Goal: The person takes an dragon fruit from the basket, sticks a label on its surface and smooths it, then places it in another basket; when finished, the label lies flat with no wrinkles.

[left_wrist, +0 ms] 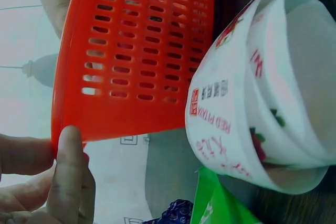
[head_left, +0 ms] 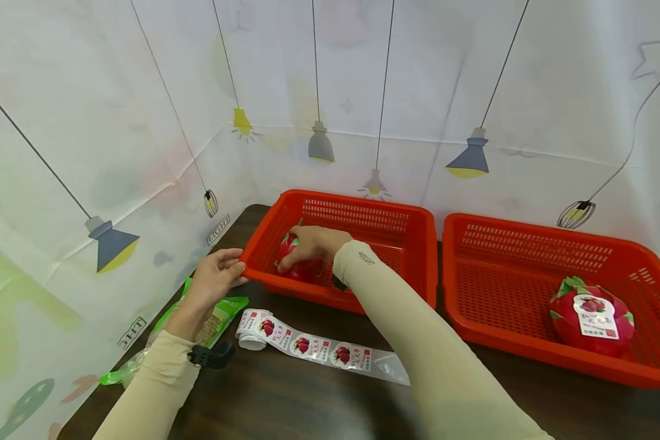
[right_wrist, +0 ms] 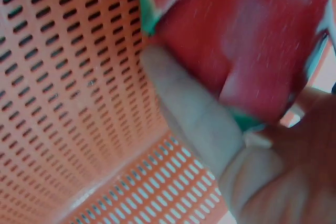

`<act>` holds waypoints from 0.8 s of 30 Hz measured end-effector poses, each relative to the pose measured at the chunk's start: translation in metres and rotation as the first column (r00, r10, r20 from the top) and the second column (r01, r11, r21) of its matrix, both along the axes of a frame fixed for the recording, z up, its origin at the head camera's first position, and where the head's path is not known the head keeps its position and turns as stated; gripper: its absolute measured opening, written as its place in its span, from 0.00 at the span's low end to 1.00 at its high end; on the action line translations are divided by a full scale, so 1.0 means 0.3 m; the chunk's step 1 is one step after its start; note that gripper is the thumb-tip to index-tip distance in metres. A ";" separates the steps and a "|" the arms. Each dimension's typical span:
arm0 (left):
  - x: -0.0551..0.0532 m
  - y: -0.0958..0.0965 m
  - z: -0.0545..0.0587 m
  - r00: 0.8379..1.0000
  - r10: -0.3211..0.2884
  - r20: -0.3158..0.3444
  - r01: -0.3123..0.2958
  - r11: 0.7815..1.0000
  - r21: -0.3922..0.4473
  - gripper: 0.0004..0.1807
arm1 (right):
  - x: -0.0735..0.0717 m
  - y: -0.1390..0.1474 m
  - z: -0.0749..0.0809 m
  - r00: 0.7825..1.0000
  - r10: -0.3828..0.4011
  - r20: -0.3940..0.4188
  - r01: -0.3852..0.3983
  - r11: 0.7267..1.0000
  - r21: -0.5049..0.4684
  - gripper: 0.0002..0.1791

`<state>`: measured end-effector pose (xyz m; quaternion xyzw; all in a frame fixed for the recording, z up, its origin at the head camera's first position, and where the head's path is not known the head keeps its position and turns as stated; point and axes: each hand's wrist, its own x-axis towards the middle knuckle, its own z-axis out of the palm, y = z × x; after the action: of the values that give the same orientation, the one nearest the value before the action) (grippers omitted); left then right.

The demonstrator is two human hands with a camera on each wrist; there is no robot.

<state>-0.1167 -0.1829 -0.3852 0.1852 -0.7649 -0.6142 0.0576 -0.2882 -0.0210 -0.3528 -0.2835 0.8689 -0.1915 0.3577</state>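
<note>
My right hand (head_left: 315,247) reaches into the left red plastic basket (head_left: 357,203) and grips a dragon fruit (head_left: 302,271) near its left end. In the right wrist view the fingers lie along the dragon fruit's red, green-tipped skin (right_wrist: 236,40). My left hand (head_left: 214,280) pinches that basket's front left corner rim, with thumb and finger on its edge (left_wrist: 60,114) in the left wrist view. Just in front of the basket, a roll of dragon fruit stickers (head_left: 251,329) stands with its printed strip (head_left: 330,353) trailing right across the dark table.
On the right is a second red basket (head_left: 506,293), holding a dragon fruit (head_left: 591,321) with a white sticker on its front. A green and clear plastic bag (head_left: 220,318) lies by the left forearm. Printed curtain walls (head_left: 352,159) close off the back and left.
</note>
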 end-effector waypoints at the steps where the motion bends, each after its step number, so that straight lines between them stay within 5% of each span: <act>1: -0.004 0.004 -0.003 1.000 0.001 -0.005 -0.001 1.000 0.005 0.26 | -0.003 0.014 0.006 1.000 0.003 -0.008 -0.003 1.000 -0.010 0.55; 7: -0.010 0.007 -0.015 1.000 0.013 0.000 -0.013 1.000 0.009 0.25 | -0.023 0.114 0.097 0.994 0.079 -0.079 -0.086 0.992 -0.091 0.53; 13: -0.031 0.000 -0.002 1.000 -0.016 -0.007 0.016 1.000 0.018 0.27 | -0.017 0.342 0.257 0.990 0.028 -0.136 -0.069 0.949 -0.309 0.53; 18: -0.057 -0.032 0.009 0.999 -0.038 -0.029 0.039 0.999 0.029 0.27 | 0.044 0.572 0.344 0.985 -0.080 -0.156 0.008 0.909 -0.416 0.53; 24: -0.057 -0.110 0.011 0.999 -0.028 -0.038 0.028 1.000 0.000 0.27 | 0.174 0.774 0.350 0.970 -0.165 -0.177 0.064 0.880 -0.471 0.54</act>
<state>-0.1337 -0.2159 -0.3818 0.1628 -0.7662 -0.6184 0.0635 -0.2359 0.2111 -0.2478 -0.3271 0.8466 -0.3824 0.1732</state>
